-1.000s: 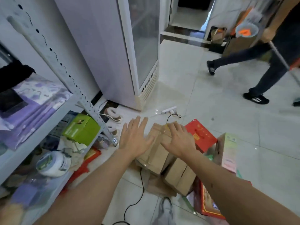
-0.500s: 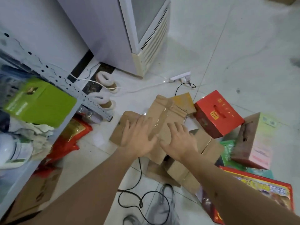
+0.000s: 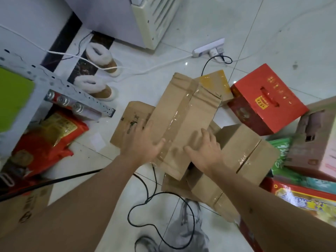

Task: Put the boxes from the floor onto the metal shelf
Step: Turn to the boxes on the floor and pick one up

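Pale tiled floor [image 3: 272, 24] strewn with boxes, all placed here by the long taped cardboard box [image 3: 183, 115] at its middle.

Just left of that box a flat brown carton [image 3: 127, 122] lies on the tiles; to its right stands a red gift box [image 3: 269, 100], and nearer the camera on that side a second taped cardboard box [image 3: 243, 160]. A black cable [image 3: 156, 193] loops over the tiles below it. Beyond it lies a white power strip [image 3: 207, 47]. Up and to its left are two fleece-lined slippers [image 3: 98, 88], and farther left a red packet [image 3: 52, 137] beside the metal shelf [image 3: 60, 82].
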